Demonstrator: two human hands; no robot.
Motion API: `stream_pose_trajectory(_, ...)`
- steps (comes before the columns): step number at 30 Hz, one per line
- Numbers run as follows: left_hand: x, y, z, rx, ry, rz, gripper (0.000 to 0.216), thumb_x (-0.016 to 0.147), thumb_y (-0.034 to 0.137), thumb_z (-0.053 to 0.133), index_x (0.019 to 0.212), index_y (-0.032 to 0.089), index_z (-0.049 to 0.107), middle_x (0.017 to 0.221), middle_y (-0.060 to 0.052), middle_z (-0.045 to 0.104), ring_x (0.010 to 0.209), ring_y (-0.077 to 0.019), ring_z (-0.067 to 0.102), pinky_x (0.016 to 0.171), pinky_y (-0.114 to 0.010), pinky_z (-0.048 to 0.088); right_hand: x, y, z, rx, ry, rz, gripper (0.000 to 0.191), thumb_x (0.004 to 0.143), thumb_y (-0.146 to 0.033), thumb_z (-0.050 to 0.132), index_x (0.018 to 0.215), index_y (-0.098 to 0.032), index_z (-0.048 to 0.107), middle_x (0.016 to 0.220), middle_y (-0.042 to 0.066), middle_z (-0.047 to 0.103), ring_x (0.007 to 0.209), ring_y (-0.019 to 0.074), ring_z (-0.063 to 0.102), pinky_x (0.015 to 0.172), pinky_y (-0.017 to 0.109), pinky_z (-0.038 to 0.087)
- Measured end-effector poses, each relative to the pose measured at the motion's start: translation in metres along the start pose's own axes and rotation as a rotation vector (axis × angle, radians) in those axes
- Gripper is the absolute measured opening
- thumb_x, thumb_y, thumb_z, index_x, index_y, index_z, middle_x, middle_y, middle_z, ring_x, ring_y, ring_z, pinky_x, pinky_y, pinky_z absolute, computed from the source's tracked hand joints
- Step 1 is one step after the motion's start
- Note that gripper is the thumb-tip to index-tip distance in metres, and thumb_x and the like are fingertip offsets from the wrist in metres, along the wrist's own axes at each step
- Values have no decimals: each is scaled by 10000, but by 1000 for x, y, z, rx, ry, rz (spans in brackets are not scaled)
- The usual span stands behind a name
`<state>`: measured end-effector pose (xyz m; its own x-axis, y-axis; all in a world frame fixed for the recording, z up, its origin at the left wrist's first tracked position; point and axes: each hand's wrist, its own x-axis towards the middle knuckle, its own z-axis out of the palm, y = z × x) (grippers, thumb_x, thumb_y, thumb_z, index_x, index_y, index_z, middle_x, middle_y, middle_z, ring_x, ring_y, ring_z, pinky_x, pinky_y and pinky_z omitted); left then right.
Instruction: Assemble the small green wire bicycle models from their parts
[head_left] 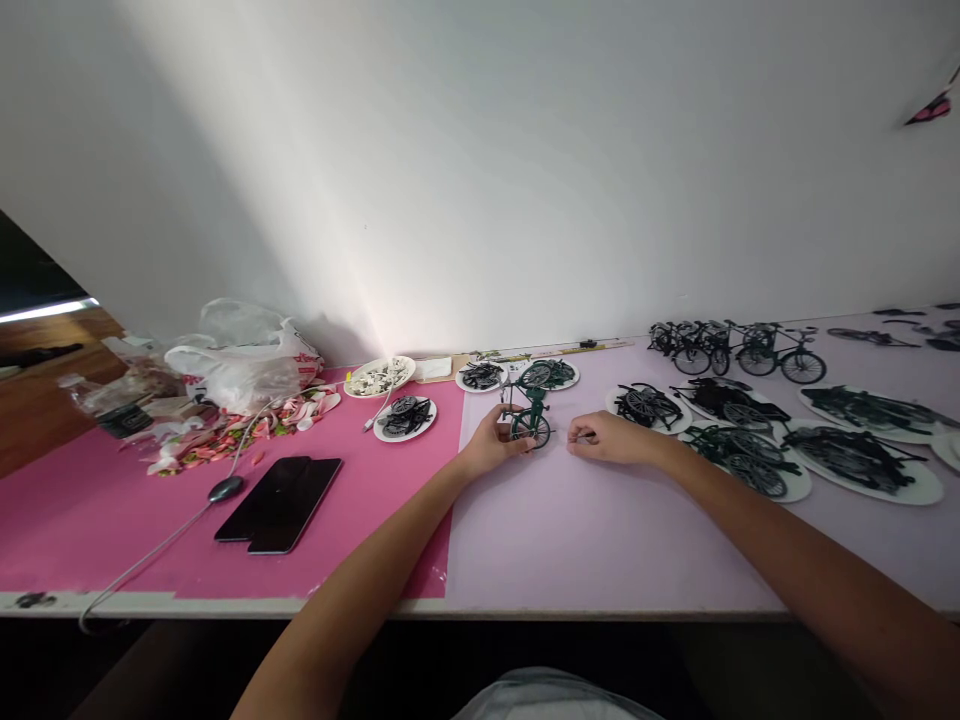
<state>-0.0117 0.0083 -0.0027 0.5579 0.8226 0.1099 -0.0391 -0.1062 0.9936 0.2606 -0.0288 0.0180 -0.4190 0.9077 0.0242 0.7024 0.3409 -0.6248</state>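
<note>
My left hand (495, 440) grips a dark green toy bicycle (534, 412) by its lower end. The bicycle stands on end over the pale pink mat, one wheel low beside my fingers and the other wheel high. Just to its right, my right hand (604, 438) is closed in a pinch, apart from the bicycle. A small dark bit shows at those fingertips, too small to name. Behind the bicycle lie two plates of small parts, one with black parts (481, 375) and one with dark green parts (559, 374).
Several finished toy bicycles (780, 355) stand at the back right, behind plates of bicycle parts (855, 458). On the left are a plate of white parts (380, 376), a black-parts plate (406, 416), two phones (281, 503), a cable with a dark puck (226, 488), and a plastic bag (244, 360).
</note>
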Motion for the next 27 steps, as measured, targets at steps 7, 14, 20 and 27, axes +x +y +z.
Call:
stream_pose_trajectory(7,1,-1,0,-12,-3,4,803,648,434,951,1244,195,469,883,-66,743,710,-173,703,785,-356,544,0,1,-7,18,-27,-50,308,845,-473,652,929,-212,791,964,74,789,822,246,691,732,302,483)
stream_pose_trajectory(14,0,0,1,-24,-10,8,800,642,432,956,1227,194,466,857,-55,734,701,-163,692,766,-342,546,3,4,-4,-11,-53,-118,263,873,-419,617,895,-225,794,906,55,788,765,230,677,682,290,458)
stream_pose_trajectory(20,0,0,1,-18,-13,9,810,637,441,957,1227,191,461,858,-62,735,700,-161,691,753,-333,549,2,1,0,-22,-20,-153,297,898,-466,597,903,-235,783,890,54,781,754,228,662,695,299,468)
stream_pose_trajectory(27,1,-1,1,-29,-10,11,803,636,435,958,1227,193,471,867,-64,736,703,-166,697,764,-345,553,4,3,6,-94,45,-121,267,933,-436,567,941,-246,754,938,66,772,783,235,670,702,298,460)
